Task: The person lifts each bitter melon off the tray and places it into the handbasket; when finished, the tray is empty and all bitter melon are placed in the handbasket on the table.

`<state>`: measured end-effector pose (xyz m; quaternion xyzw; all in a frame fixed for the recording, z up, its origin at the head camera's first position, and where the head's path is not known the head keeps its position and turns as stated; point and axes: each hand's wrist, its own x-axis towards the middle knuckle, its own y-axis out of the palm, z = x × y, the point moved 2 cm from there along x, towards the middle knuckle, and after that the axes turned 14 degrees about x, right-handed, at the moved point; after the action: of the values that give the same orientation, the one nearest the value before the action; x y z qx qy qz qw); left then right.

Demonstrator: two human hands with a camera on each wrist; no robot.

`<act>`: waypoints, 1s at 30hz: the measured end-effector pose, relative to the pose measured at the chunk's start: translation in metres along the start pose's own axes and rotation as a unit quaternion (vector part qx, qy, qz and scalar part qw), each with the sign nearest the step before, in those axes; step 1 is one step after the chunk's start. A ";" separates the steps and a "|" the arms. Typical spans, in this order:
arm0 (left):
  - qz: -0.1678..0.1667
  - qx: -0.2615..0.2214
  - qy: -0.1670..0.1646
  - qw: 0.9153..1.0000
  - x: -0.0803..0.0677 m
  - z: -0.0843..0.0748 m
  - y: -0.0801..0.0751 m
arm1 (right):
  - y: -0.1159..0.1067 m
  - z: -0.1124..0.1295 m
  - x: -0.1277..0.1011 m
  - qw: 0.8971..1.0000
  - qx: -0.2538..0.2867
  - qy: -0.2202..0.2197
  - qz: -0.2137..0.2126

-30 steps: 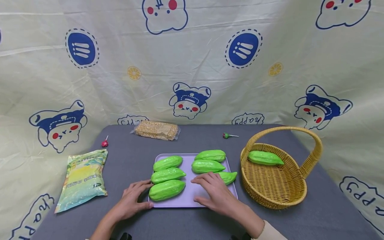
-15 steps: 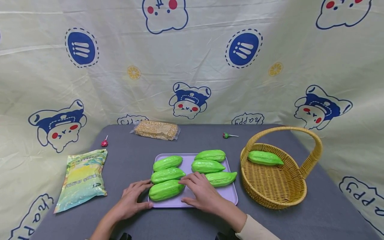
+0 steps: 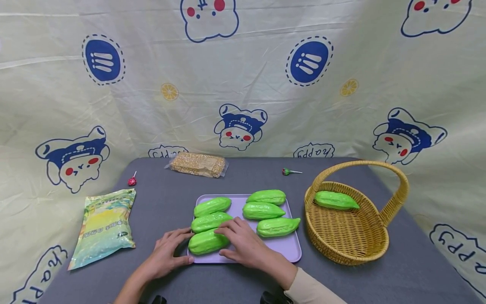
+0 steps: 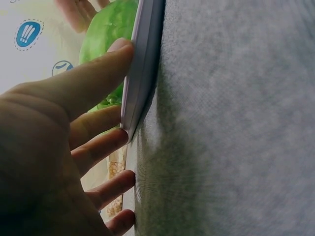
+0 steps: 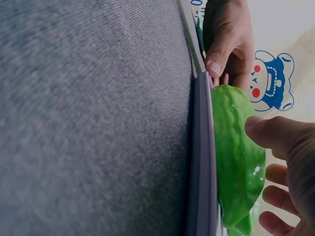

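At the near left of a lilac rectangular plastic tray (image 3: 289, 245), a bright-green, ridged, oblong gourd (image 3: 206, 242), with its long axis left to right and its right end slightly farther back. Over that end, the right hand (image 3: 246, 245), loosely bent, with thumb and fingers apart; cannot tell whether touching. At the tray's left edge, the left hand (image 3: 166, 254), wide-spread, with thumb against the rim. Underneath, a grey cloth-covered table (image 3: 212, 285); behind, a pale curtain (image 3: 243, 76) with blue cartoon bears and round emblems.
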<state>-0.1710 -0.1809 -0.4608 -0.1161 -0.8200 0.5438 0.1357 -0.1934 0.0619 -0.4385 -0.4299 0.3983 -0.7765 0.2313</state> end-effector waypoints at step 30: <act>0.021 -0.004 -0.013 1.000 0.001 -0.001 -0.002 | 0.019 0.000 0.004 0.998 -0.005 0.020 0.055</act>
<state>-0.1720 -0.1802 -0.4584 -0.1264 -0.8212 0.5448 0.1131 -0.1950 0.0486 -0.4521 -0.3931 0.4293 -0.7691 0.2638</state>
